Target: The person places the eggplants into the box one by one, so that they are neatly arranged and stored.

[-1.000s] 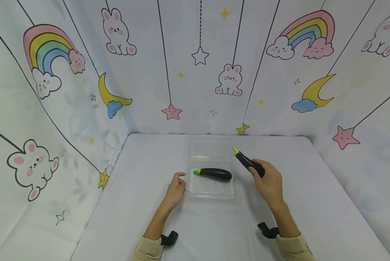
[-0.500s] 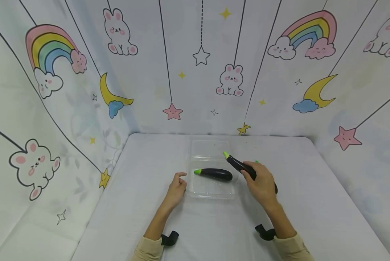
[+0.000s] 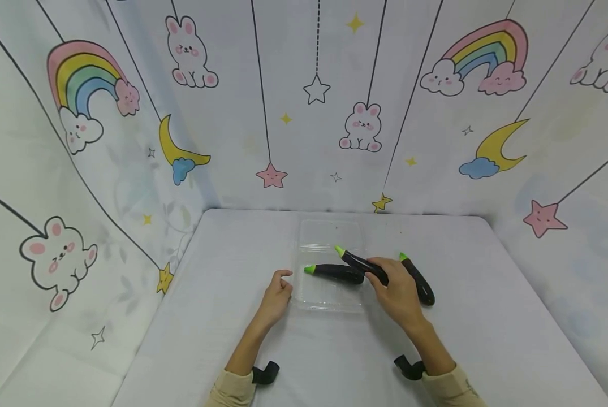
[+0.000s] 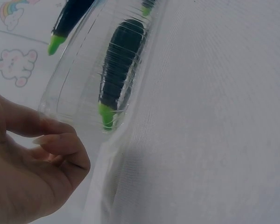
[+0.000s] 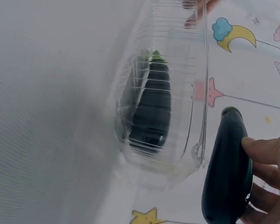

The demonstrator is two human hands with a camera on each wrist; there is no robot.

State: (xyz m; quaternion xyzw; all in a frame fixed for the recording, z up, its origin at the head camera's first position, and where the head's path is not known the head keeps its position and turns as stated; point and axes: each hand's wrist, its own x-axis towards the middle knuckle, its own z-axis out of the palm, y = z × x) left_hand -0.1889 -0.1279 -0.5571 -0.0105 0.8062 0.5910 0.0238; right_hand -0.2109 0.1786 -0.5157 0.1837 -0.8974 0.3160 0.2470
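One hinged, clear plastic container [image 3: 329,298], open, on a white cloth-covered tabletop [image 3: 217,271]; its clear lid [image 3: 321,233] lies folded back toward the backdrop. One glossy black eggplant with a bright green stem end [image 3: 336,273], lying on its side inside the container's base, stem toward the left. One second black, green-tipped eggplant [image 3: 363,265], gripped about its thick end by the right hand [image 3: 397,288], thumb on one side and fingers on the other; it is held tilted above the right part of the container, stem pointing away and to the left. One third eggplant, likewise black with a green tip [image 3: 418,281], resting on the tabletop just right of the right hand, outside the container. Left hand [image 3: 275,297]: fingers bent, at the container's left edge; whether they pinch the plastic cannot be told. Two beige sleeves [image 3: 234,389], one per arm, each with a black wrist fitting [image 3: 266,373] beside the cuff. One white fabric backdrop [image 3: 304,141] printed with rainbows, rabbits, moons and stars, behind the tabletop.
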